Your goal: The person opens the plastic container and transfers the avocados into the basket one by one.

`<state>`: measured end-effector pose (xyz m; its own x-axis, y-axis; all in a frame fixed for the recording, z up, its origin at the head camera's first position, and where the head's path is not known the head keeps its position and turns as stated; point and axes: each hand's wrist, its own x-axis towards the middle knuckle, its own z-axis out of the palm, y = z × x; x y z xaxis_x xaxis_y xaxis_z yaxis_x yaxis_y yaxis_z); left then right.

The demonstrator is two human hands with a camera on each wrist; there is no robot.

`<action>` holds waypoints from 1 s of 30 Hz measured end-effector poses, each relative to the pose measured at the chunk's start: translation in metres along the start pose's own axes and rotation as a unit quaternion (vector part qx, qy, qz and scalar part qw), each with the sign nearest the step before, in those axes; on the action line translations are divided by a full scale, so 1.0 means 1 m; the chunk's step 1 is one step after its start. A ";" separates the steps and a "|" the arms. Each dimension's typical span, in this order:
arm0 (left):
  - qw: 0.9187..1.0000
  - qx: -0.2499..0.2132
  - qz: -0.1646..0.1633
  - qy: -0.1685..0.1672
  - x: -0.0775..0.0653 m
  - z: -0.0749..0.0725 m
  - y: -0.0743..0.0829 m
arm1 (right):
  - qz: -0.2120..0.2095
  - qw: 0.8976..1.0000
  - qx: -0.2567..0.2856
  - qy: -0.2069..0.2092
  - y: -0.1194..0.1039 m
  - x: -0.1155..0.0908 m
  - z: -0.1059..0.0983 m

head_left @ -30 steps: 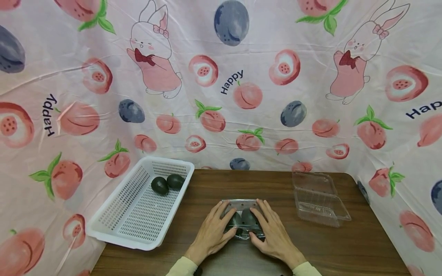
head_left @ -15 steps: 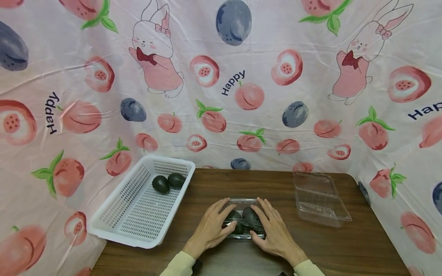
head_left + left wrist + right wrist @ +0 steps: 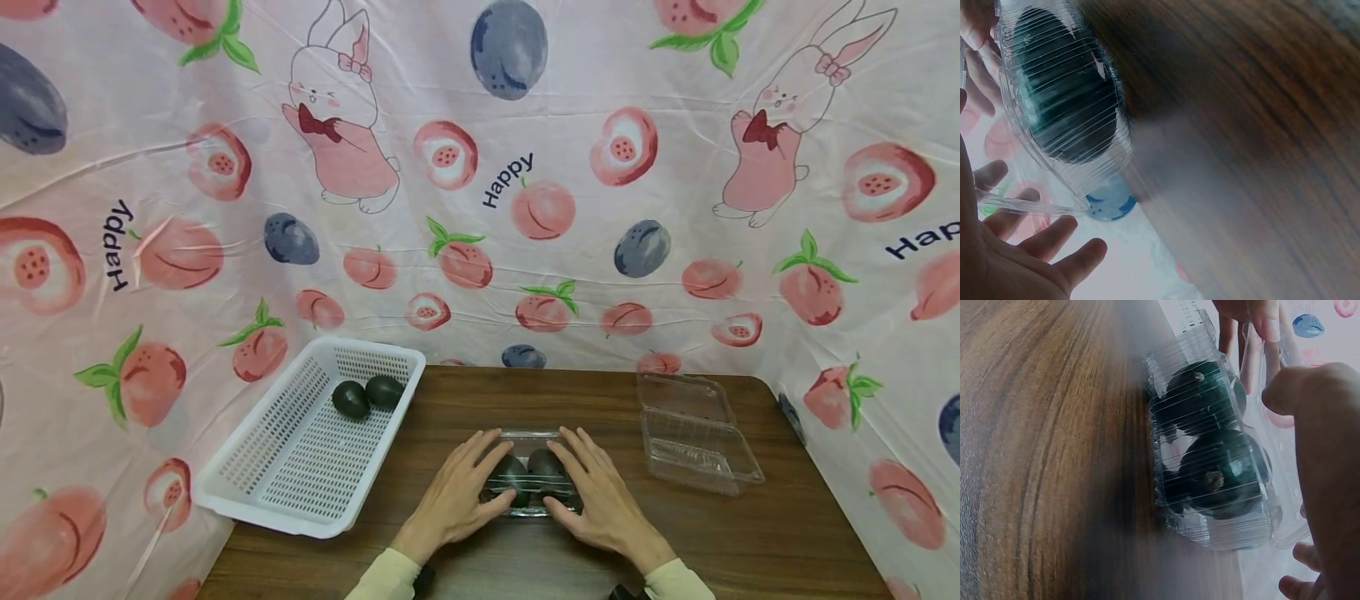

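Note:
A clear plastic clamshell box (image 3: 531, 512) stands on the table, with dark green avocados (image 3: 1225, 456) inside. In the head view, my left hand (image 3: 452, 500) lies over its left side and my right hand (image 3: 607, 500) over its right side. The fingers of both hands extend forward along the clear lid (image 3: 525, 481), with the thumbs close to its front edge. Both wrist views show the lid tilted up from the base at the front. Through the ribbed wall in the left wrist view, one avocado (image 3: 1063, 87) shows large. My hands partly hide the box's sides.
To the left, a white perforated basket (image 3: 300, 525) holds an avocado (image 3: 351, 400) and another avocado (image 3: 385, 392) at its far end. An open clear clamshell box (image 3: 693, 454) stands at the right on the brown wooden table (image 3: 720, 542). Printed cloth (image 3: 555, 275) surrounds the table.
The lid's front edge has come up slightly off the base; it slanted half a second ago and is level now. My hands have barely shifted. The basket and other box are unchanged.

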<state>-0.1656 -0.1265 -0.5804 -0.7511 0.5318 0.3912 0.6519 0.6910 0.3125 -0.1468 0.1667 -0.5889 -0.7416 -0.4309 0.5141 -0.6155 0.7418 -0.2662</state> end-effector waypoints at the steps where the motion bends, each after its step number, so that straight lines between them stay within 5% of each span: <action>1: 1.000 0.000 0.000 -0.001 0.000 0.000 0.000 | -0.002 1.000 -0.001 0.000 0.000 0.000 -0.001; 20: 0.995 0.064 0.039 0.068 -0.008 -0.008 0.006 | -0.006 1.000 -0.011 -0.003 -0.003 0.003 -0.022; 30: 0.991 0.091 0.053 0.078 -0.009 -0.015 0.006 | -0.004 1.000 -0.016 0.006 0.000 0.001 -0.032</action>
<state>-0.1534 -0.1351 -0.5688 -0.6442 0.5341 0.5475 0.6870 0.7188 0.1070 -0.1393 0.1823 -0.5622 -0.7335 -0.4302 0.5263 -0.6121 0.7547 -0.2361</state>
